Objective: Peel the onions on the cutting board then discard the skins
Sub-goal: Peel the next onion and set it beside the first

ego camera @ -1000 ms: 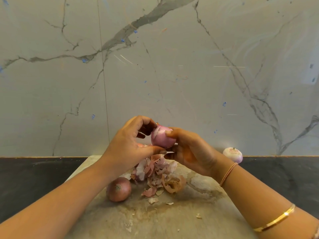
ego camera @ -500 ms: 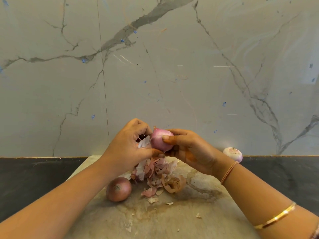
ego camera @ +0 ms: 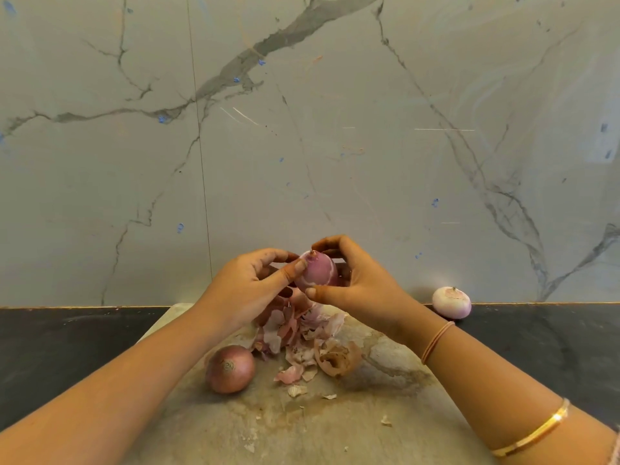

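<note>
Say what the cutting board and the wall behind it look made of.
The cutting board is probably stone or worn wood: matte, beige, mottled and stained. The wall is likely marble or marble-look tile: smooth, with grey veins and a thin vertical seam.

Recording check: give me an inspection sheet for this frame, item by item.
Surface: stained grey cutting board on a black countertop.
Job's things: purple onion held above the board; brown unpeeled onion on the board; pale peeled onion on the countertop by the wall.
Clutter: pile of pink-brown onion skins and scattered flakes on the board.
Grippers: left hand and right hand both grip the purple onion.
Cables: nothing seen.
Surroundings: grey-veined marble wall.
</note>
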### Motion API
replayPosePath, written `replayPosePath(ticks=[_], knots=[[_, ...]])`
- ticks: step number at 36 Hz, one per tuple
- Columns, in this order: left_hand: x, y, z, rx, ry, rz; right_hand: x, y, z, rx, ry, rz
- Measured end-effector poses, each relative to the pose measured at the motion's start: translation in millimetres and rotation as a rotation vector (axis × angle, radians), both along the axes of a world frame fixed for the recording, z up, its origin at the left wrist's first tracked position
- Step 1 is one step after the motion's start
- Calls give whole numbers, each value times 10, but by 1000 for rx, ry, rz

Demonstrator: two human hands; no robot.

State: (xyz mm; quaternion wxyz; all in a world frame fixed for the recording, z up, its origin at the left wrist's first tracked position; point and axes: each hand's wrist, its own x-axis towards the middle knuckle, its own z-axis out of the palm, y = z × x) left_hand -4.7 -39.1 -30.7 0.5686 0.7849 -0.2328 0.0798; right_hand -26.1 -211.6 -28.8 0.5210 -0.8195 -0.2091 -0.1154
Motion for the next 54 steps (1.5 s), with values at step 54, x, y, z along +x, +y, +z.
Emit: replayPosePath(ticks=[54], knots=[[69, 41, -46, 324, -772, 104, 47, -71, 32, 328, 276, 57]])
